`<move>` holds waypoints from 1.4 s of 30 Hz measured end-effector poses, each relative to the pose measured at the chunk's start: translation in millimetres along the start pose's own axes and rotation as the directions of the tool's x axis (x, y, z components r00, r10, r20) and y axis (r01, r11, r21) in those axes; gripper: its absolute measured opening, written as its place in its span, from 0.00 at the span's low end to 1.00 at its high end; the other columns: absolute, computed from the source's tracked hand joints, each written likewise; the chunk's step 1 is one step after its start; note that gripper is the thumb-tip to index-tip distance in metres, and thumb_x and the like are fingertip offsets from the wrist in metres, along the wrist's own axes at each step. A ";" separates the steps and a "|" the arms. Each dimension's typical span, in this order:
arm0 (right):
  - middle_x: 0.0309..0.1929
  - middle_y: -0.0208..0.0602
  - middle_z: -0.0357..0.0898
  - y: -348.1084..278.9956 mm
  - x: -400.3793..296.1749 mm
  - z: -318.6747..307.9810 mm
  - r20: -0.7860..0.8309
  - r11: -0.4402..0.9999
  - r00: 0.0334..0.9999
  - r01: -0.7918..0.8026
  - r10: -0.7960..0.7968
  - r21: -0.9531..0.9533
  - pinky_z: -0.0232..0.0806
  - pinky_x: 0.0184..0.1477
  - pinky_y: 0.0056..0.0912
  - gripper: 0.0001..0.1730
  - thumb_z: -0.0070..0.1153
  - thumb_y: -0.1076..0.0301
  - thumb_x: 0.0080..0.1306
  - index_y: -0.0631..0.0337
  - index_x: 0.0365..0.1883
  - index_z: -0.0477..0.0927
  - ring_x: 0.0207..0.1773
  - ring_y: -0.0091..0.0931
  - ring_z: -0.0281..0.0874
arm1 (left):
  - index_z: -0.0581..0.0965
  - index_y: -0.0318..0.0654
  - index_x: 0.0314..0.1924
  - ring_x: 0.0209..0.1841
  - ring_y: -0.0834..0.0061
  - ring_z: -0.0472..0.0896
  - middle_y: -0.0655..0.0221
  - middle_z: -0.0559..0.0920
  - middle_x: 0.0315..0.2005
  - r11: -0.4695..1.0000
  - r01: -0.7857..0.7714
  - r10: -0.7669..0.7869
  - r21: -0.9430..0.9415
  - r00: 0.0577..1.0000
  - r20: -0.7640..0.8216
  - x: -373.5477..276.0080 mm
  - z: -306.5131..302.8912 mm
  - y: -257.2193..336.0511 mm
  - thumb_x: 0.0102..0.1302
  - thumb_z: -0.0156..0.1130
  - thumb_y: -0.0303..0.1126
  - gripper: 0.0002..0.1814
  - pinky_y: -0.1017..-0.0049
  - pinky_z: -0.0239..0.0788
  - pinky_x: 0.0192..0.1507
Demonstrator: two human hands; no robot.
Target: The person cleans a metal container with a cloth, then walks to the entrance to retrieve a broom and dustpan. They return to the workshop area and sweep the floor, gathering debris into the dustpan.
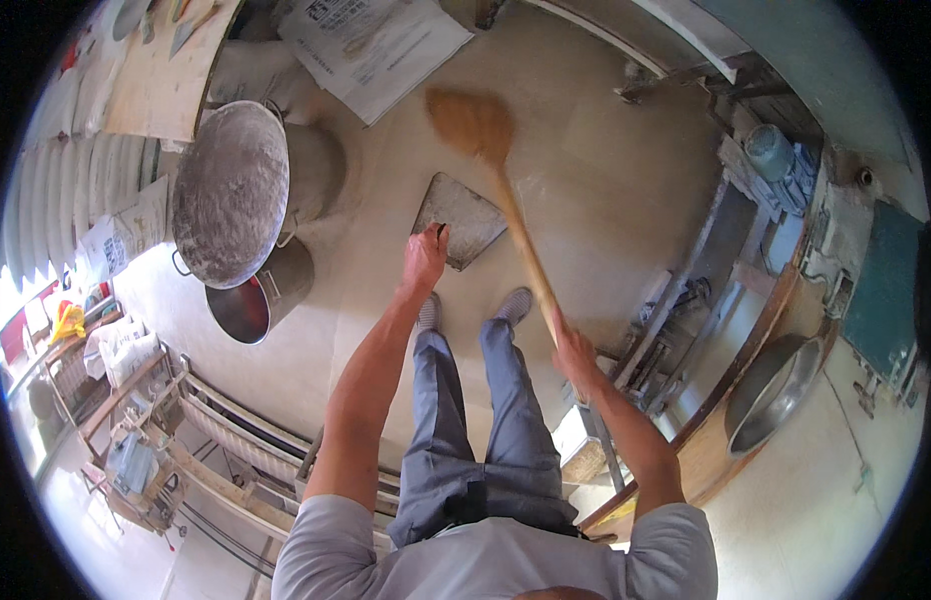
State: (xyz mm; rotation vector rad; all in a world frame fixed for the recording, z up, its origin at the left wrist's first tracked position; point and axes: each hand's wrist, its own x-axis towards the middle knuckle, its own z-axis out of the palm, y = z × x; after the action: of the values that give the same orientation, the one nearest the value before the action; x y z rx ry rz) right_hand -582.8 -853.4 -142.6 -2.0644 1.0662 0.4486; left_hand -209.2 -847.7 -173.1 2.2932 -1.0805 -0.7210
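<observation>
My right hand (576, 352) is closed around the wooden handle of a broom (527, 244). The broom's tan bristle head (469, 120), slightly blurred, is farther out in front of me, beyond the dustpan. With my left hand (426, 259) I grip the dark handle of a flat, worn dustpan (465, 217), its pan whitened with dust. Most of that handle is hidden by my fingers. The pan is just ahead of my shoes, over the tan floor (375, 247); whether it touches the floor I cannot tell.
To the left, a wide floury metal basin (233, 195) sits above a deep metal pot (237, 315). A printed sack (375, 52) lies ahead. Machinery with a motor (769, 150) and a bench bearing a metal bowl (777, 397) line the right. Behind left is a wooden-framed machine (240, 457).
</observation>
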 end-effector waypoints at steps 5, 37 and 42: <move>0.38 0.63 0.80 -12.4 -131.6 -46.4 0.246 0.976 0.952 -0.207 0.184 0.073 0.72 0.41 0.58 0.55 0.56 0.76 0.55 0.50 0.79 0.44 0.37 0.55 0.80 | 0.78 0.32 0.33 0.29 0.42 0.79 0.45 0.79 0.24 0.997 -0.014 0.019 -0.076 0.998 0.067 -0.5 8.9 -12.9 0.72 0.57 0.40 0.16 0.52 0.70 0.32; 0.33 0.55 0.82 -118.4 -300.9 110.5 -0.026 0.731 0.809 -0.516 0.587 0.446 0.74 0.38 0.53 0.59 0.59 0.77 0.51 0.46 0.79 0.44 0.35 0.53 0.81 | 0.78 0.30 0.33 0.33 0.41 0.78 0.45 0.79 0.28 0.895 -0.435 0.359 0.094 0.830 0.426 -40.9 -35.5 -47.1 0.73 0.55 0.40 0.18 0.51 0.69 0.34; 0.34 0.58 0.81 -89.5 -242.9 146.5 -0.014 0.612 0.756 -0.519 0.655 0.597 0.76 0.40 0.50 0.60 0.56 0.76 0.51 0.45 0.79 0.40 0.36 0.53 0.82 | 0.78 0.32 0.33 0.36 0.42 0.79 0.45 0.81 0.31 0.864 -0.501 0.373 0.057 0.710 0.597 -56.2 -27.7 -45.0 0.74 0.52 0.46 0.22 0.51 0.69 0.38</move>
State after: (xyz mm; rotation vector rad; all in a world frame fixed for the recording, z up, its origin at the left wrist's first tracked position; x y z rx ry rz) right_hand -649.4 -578.3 -51.2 -1.2065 1.7990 0.1601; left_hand -197.8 -771.6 -167.3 1.8729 -1.9928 -1.1671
